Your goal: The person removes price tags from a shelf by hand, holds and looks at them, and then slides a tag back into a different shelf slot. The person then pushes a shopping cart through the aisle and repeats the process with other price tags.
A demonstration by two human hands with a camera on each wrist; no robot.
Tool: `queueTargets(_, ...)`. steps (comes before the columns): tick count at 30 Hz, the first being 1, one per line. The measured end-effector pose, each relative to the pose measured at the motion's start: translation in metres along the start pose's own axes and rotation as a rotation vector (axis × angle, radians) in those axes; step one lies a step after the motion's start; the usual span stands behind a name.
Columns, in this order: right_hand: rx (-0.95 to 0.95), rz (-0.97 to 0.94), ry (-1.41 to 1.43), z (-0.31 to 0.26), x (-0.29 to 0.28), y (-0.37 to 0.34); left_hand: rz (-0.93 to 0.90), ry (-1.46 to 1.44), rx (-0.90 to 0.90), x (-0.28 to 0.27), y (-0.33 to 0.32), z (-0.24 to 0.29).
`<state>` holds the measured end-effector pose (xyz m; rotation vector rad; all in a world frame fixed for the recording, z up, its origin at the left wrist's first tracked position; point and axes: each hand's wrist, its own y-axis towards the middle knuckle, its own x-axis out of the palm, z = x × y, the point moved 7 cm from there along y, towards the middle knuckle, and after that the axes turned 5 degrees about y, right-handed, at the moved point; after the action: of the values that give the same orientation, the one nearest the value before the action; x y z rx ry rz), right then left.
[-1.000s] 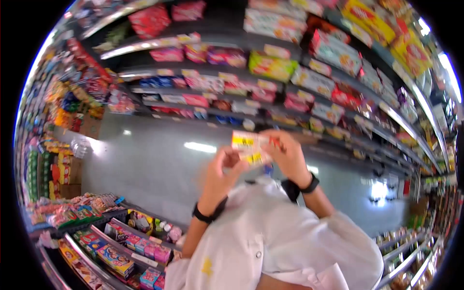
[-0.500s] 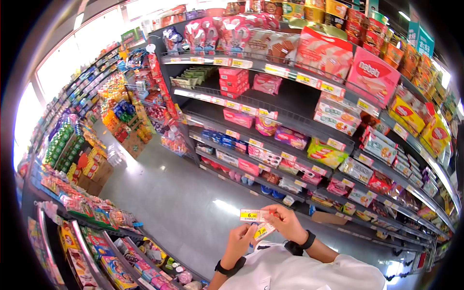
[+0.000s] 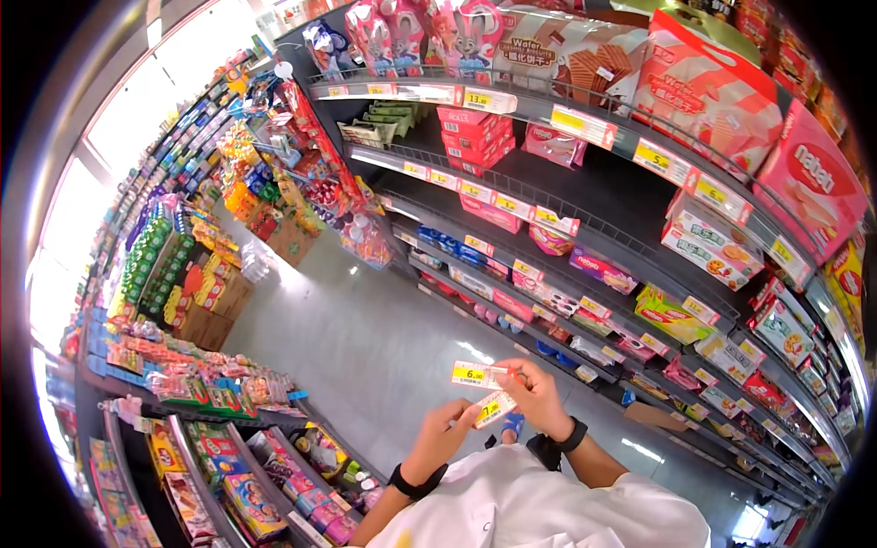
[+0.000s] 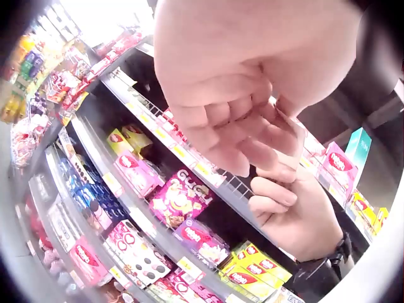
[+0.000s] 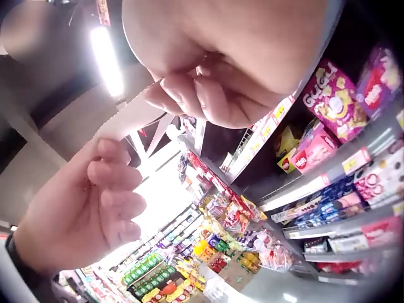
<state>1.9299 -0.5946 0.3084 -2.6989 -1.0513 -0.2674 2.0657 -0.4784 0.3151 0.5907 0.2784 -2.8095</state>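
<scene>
Two paper price tags with yellow patches are held up before my chest in the head view. The upper price tag reads 6.00 and juts out to the left from my right hand. Below it slants the second price tag, marked 7.00. My left hand pinches its lower left end between thumb and fingers, while its upper right end runs into my right hand's fingers. From the right wrist view, the pale back of a tag spans between both hands, fingers curled.
A tall shelf of wafer and biscuit packs runs across the front and right. Behind the left hand stands a low rack of boxed sweets. Grey floor lies between them. Stacked cartons stand farther left.
The head view has tilted up from the floor, bringing the upper shelves in, and swung somewhat left. Both hands still hold the tags, which show more sharply and fan farther apart.
</scene>
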Motion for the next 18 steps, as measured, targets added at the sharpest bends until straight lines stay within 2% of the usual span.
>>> queueTargets(5, -0.036, 0.038, 0.137, 0.014, -0.026, 0.036, -0.069, -0.016, 0.014, 0.010, 0.045, 0.022)
queueTargets(9, -0.049, 0.077, 0.119, 0.000, -0.025, 0.048, -0.107, -0.071, 0.091, 0.004, 0.067, 0.034)
queueTargets(13, -0.060, 0.128, 0.099, -0.001, -0.022, 0.055, -0.183, -0.130, 0.088, -0.004, 0.076, 0.016)
queueTargets(16, -0.078, 0.207, 0.087, -0.002, -0.014, 0.057, -0.236, -0.238, 0.004, -0.014, 0.077, 0.011)
queueTargets(18, -0.109, 0.270, 0.077, -0.004, -0.002, 0.056, -0.302, -0.199, 0.026, -0.024, 0.080, 0.003)
